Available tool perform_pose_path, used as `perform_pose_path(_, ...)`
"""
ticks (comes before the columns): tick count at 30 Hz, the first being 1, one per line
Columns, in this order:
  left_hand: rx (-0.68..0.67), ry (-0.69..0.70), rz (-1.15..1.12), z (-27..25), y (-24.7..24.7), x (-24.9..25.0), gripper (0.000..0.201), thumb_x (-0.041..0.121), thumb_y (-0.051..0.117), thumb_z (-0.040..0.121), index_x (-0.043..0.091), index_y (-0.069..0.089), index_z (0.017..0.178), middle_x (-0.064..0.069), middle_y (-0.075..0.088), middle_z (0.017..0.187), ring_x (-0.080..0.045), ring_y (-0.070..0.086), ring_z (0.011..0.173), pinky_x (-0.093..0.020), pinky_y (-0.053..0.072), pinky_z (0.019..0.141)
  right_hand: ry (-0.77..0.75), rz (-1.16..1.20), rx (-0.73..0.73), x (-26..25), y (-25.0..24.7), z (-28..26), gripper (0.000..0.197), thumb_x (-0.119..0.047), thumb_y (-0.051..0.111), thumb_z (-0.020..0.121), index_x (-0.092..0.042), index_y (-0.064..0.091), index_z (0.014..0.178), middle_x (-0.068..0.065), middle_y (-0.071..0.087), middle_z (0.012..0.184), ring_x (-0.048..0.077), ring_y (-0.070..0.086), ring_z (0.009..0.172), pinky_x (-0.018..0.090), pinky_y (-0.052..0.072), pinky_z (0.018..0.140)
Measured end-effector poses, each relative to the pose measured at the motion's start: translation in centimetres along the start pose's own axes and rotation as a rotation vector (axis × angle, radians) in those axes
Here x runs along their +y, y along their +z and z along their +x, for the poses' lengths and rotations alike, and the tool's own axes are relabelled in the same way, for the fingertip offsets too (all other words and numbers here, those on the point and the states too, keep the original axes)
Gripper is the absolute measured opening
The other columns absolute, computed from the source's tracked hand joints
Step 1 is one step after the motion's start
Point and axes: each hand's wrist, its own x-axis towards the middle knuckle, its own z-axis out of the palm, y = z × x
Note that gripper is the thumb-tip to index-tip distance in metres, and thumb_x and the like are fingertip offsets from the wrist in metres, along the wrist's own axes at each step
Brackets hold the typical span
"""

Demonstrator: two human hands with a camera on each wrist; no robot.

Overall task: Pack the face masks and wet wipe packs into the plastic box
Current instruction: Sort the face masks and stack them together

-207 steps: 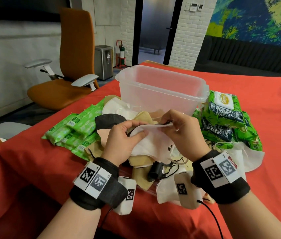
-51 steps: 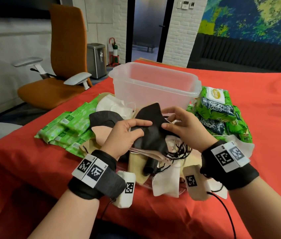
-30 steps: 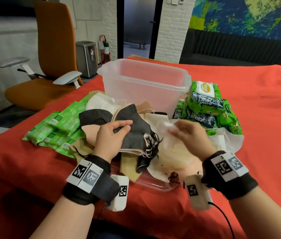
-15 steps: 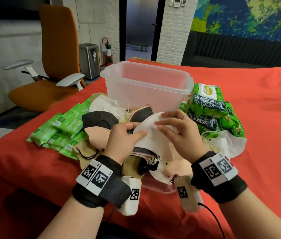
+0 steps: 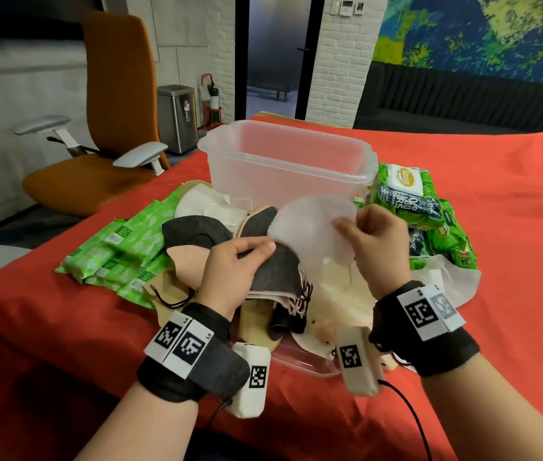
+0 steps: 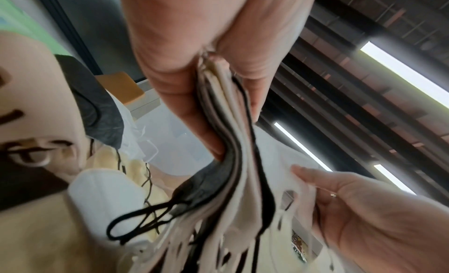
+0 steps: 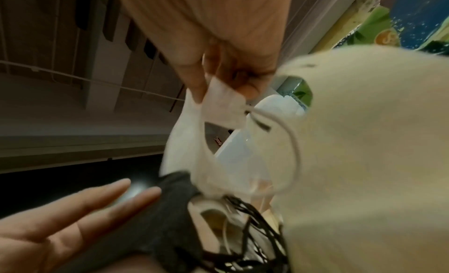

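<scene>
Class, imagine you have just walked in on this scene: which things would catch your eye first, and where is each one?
First, the two hands at the centre: the left hand holds a stack of masks with a dark one on top, while the right hand lifts a white mask beside it. Behind them stands the clear plastic box, seemingly still empty. Bright green wet wipe packs lie to its right on the red tablecloth.
</scene>
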Motion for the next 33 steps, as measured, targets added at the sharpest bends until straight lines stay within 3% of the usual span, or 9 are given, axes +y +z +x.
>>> perform_pose_path(3, 0.009, -0.060, -0.059, 0.1, -0.1, 0.0, 0.025, 0.038, 0.055, 0.090, 0.024, 0.074, 0.084, -0.003, 0.072, 0.100, -0.018, 0.063, 0.104, -0.043, 0.045, 0.101, -0.227, -0.051, 0.097, -1.0, 0.1, -0.4, 0.037, -0.010, 0.073, 0.076, -0.024, 0.044, 0.059, -0.010, 0.040, 0.056, 0.002, 0.037, 0.052, 0.020, 0.033, 0.056)
perform_pose_path(7, -0.045, -0.116, -0.156, 0.0, 0.0, 0.5, 0.067, 0.074, 0.050, 0.067, 0.017, 0.076, 0.088, -0.010, 0.072, 0.102, -0.027, 0.064, 0.104, -0.047, 0.046, 0.098, -0.369, -0.213, -0.344, -1.3, 1.6, -2.3, 0.011, -0.016, 0.079, 0.071, -0.020, 0.069, 0.073, -0.012, 0.053, 0.073, -0.004, 0.049, 0.065, 0.009, 0.038, 0.062)
perform_pose_path(11, -0.043, -0.066, -0.057, -0.1, 0.1, 0.3, 0.040, 0.046, 0.070, 0.067, 0.010, 0.074, 0.083, -0.019, 0.072, 0.091, -0.038, 0.066, 0.093, -0.057, 0.049, 0.089, -0.348, -0.287, -0.667, -1.2, 2.0, -3.2, 0.010, -0.023, 0.078, 0.073, -0.019, 0.076, 0.082, 0.001, 0.059, 0.084, 0.009, 0.053, 0.078, 0.016, 0.040, 0.070)
perform_pose_path(13, -0.030, -0.054, 0.008, -0.1, -0.1, -0.1, 0.010, 0.019, 0.069, 0.079, 0.013, 0.074, 0.085, -0.015, 0.072, 0.090, -0.035, 0.067, 0.092, -0.056, 0.050, 0.088, -0.315, -0.246, -0.683, -1.4, 1.5, -3.2, 0.010, -0.026, 0.075, 0.075, -0.019, 0.076, 0.083, 0.002, 0.060, 0.084, 0.010, 0.054, 0.077, 0.018, 0.042, 0.071)
perform_pose_path(15, -0.002, -0.061, 0.025, 0.1, -0.4, -0.5, 0.014, 0.004, 0.063, 0.084, 0.013, 0.071, 0.091, -0.012, 0.072, 0.094, -0.030, 0.066, 0.094, -0.051, 0.051, 0.090, -0.247, -0.182, -0.622, -1.5, 0.9, -2.7, 0.005, -0.022, 0.073, 0.078, -0.019, 0.074, 0.081, 0.001, 0.060, 0.081, 0.005, 0.053, 0.070, 0.018, 0.044, 0.067)
perform_pose_path(21, 0.006, 0.071, 0.014, 0.4, -0.7, -0.6, 0.041, -0.004, 0.060, 0.084, 0.031, 0.058, 0.105, 0.005, 0.063, 0.110, -0.020, 0.057, 0.112, -0.033, 0.046, 0.096, -0.088, -0.411, -0.311, -0.7, -2.2, 0.3, 0.013, -0.009, 0.068, 0.081, -0.017, 0.071, 0.089, -0.005, 0.056, 0.073, 0.001, 0.051, 0.057, 0.012, 0.041, 0.060)
perform_pose_path(24, -0.030, 0.154, 0.015, 0.3, -0.8, -0.6, 0.061, -0.009, 0.056, 0.084, 0.045, 0.050, 0.113, 0.008, 0.053, 0.131, -0.010, 0.047, 0.125, -0.033, 0.036, 0.108, 0.077, -0.687, -0.485, 0.5, -2.9, 1.0, 0.032, -0.028, 0.067, 0.082, -0.026, 0.063, 0.113, 0.003, 0.057, 0.102, 0.015, 0.054, 0.089, 0.023, 0.039, 0.077)
perform_pose_path(27, -0.050, 0.165, 0.024, 0.3, -0.8, -0.9, 0.060, -0.010, 0.052, 0.085, 0.045, 0.054, 0.109, 0.015, 0.054, 0.126, -0.006, 0.046, 0.124, -0.033, 0.034, 0.110, 0.221, -0.890, -0.706, 1.6, -2.3, 0.7, 0.057, -0.045, 0.064, 0.081, -0.028, 0.046, 0.132, 0.011, 0.047, 0.128, 0.027, 0.051, 0.112, 0.033, 0.042, 0.095)
perform_pose_path(33, -0.026, 0.055, 0.077, 0.4, -0.8, -1.0, 0.040, -0.002, 0.046, 0.093, 0.032, 0.067, 0.087, 0.013, 0.062, 0.105, -0.013, 0.053, 0.115, -0.032, 0.039, 0.106, 0.290, -1.025, -0.899, 2.0, -0.3, -0.4, 0.065, -0.041, 0.068, 0.080, -0.015, 0.042, 0.134, 0.007, 0.052, 0.130, 0.025, 0.048, 0.119, 0.025, 0.038, 0.085)
